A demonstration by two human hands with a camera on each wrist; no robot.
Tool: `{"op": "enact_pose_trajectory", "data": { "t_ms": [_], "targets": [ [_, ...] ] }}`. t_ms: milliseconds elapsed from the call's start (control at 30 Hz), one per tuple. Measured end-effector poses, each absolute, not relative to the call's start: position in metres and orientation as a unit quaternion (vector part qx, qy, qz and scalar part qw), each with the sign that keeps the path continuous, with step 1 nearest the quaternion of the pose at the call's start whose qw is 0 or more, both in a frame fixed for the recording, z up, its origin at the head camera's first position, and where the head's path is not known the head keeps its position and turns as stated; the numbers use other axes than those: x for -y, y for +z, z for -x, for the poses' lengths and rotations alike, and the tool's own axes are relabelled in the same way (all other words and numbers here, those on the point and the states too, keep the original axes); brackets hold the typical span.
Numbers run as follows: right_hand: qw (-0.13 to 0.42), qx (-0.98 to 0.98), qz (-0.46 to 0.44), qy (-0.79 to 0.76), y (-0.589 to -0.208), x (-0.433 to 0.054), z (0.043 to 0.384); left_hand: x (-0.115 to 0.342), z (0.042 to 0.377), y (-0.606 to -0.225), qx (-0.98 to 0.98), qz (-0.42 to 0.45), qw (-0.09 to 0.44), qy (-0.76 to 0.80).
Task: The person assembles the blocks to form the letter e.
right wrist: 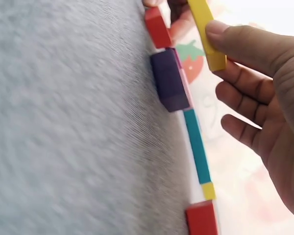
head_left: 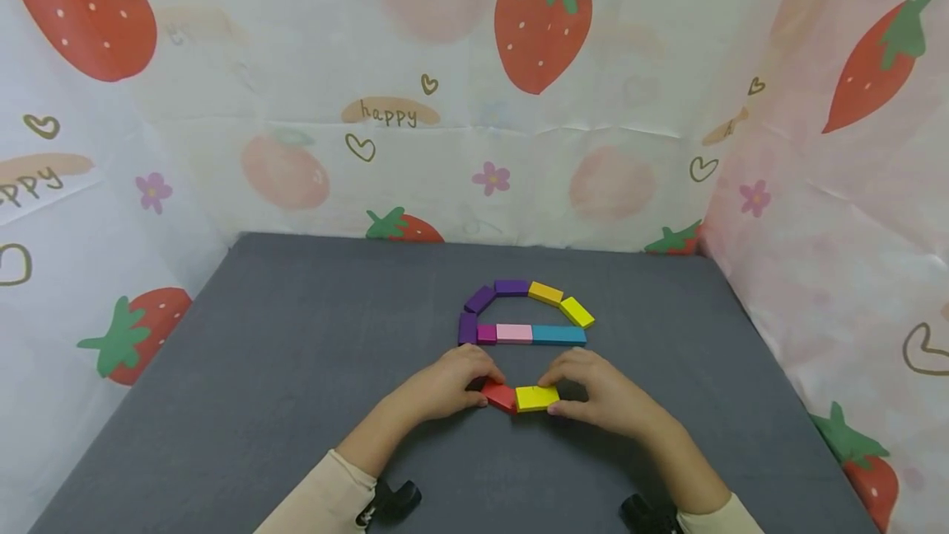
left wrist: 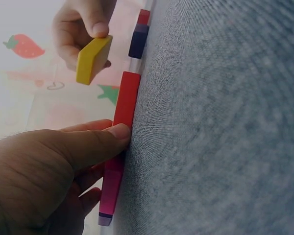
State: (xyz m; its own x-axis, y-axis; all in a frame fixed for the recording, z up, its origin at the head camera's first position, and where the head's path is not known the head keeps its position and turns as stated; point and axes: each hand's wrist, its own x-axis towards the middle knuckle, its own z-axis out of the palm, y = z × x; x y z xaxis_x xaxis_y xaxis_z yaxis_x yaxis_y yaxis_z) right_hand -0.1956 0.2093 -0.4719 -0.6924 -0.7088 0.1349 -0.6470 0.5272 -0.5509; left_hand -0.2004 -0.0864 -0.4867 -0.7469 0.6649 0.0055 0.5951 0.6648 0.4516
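My left hand [head_left: 452, 383] holds a red block [head_left: 500, 395] at the near side of the blocks, thumb and fingers on its sides. In the left wrist view this red block [left wrist: 126, 100] stands on the table. Between thumb and fingers my right hand [head_left: 604, 392] pinches a yellow block [head_left: 537, 398]. Both wrist views show that yellow block [right wrist: 208, 36] raised off the table. Low beside it, a dark purple block [right wrist: 170, 81] and another red block [right wrist: 202, 219] stand on the table; the head view does not show these two.
Beyond my hands, a row has a magenta block [head_left: 486, 334], a pink block [head_left: 514, 334] and a blue block [head_left: 559, 335]. Over it arch several purple blocks [head_left: 511, 288], an orange-yellow block [head_left: 545, 293] and a yellow one. Strawberry-print cloth [head_left: 541, 147] encloses the grey table [head_left: 296, 369].
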Motion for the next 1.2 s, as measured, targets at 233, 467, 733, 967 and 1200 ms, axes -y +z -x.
{"op": "enact_pose_trajectory", "data": {
  "t_ms": [233,467,733,967,1200],
  "targets": [
    [0.036,-0.885,0.371,-0.278,-0.469,-0.214,0.206,0.086,0.199,-0.487,-0.910,-0.345,0.072,0.217],
    [0.045,-0.893,0.362,-0.264,-0.475,-0.215,0.216,0.086,0.200,-0.487,-0.910,-0.347,0.073,0.213],
    [0.059,-0.898,0.349,-0.263,-0.482,-0.218,0.222,0.086,0.203,-0.490,-0.908,-0.357,0.064,0.210],
    [0.093,-0.892,0.349,-0.270,-0.487,-0.221,0.220,0.085,0.202,-0.489,-0.907,-0.358,0.069,0.210],
    [0.104,-0.882,0.369,-0.274,-0.486,-0.222,0.219,0.085,0.201,-0.489,-0.908,-0.356,0.067,0.209]
  ]
}}
